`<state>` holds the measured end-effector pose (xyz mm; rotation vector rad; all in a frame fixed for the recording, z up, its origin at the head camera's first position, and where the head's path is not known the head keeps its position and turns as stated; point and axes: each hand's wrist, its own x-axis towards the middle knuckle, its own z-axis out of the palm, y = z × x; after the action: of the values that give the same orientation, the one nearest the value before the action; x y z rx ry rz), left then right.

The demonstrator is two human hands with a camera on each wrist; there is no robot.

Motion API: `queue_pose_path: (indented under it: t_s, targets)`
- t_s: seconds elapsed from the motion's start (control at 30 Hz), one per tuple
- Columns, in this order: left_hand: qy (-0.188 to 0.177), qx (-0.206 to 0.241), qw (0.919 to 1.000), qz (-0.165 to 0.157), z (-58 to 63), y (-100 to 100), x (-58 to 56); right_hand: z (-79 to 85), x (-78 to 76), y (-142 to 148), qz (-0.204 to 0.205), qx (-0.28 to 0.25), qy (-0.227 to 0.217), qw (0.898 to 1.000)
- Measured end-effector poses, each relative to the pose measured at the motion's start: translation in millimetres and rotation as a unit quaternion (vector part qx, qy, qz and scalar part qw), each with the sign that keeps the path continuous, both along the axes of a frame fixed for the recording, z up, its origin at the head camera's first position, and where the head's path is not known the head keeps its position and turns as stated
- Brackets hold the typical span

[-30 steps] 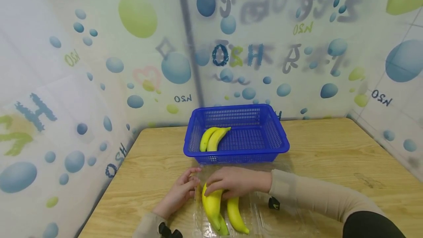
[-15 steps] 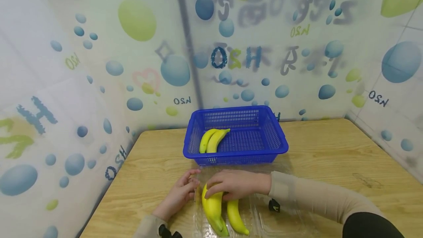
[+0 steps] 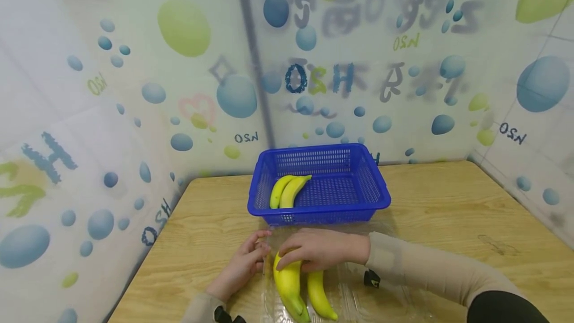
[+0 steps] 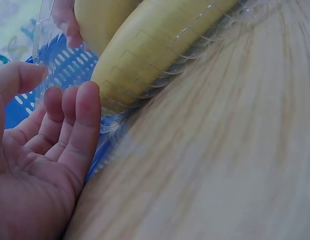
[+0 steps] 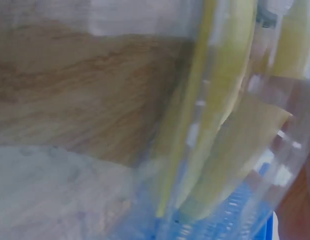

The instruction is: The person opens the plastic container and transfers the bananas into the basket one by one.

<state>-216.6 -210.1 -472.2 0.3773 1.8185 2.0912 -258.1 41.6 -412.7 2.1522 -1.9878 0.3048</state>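
Lying in a clear box (image 3: 270, 303), a banana (image 3: 288, 283) has the curled fingers of your right hand (image 3: 322, 248) round its far end; a second banana (image 3: 320, 297) lies beside it. Your left hand (image 3: 242, 265) bends its fingers loosely by the box. Beyond the fingertips, a blue basket (image 3: 318, 211) holds two bananas (image 3: 292, 193).

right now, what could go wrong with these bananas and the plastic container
The clear container looks thin, so it might flex or slide if the right hand presses hard on the left banana inside. The right banana lies close beside that one and could get nudged or bruised. The right sleeve appears to cross over the container and might catch it.
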Motion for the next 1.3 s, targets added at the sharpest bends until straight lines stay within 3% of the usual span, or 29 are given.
queue_pose_path:
  t_s: [0.33, 0.93, 1.3]
  targets:
    - [0.004, 0.021, 0.9998, -0.002, -1.6, 0, 0.3, 12.6, 3.4, 0, -0.017, 0.007, 0.014, 1.000]
    - [-0.002, 0.005, 0.9999, 0.014, -1.6, 1, -1.4, 32.6, 6.2, 6, -0.021, 0.014, 0.043, 0.999]
    - [-0.011, 0.000, 0.9999, 0.008, -0.2, 0, -1.9, 40.5, 10.0, 8, -0.017, 0.014, 0.051, 0.998]
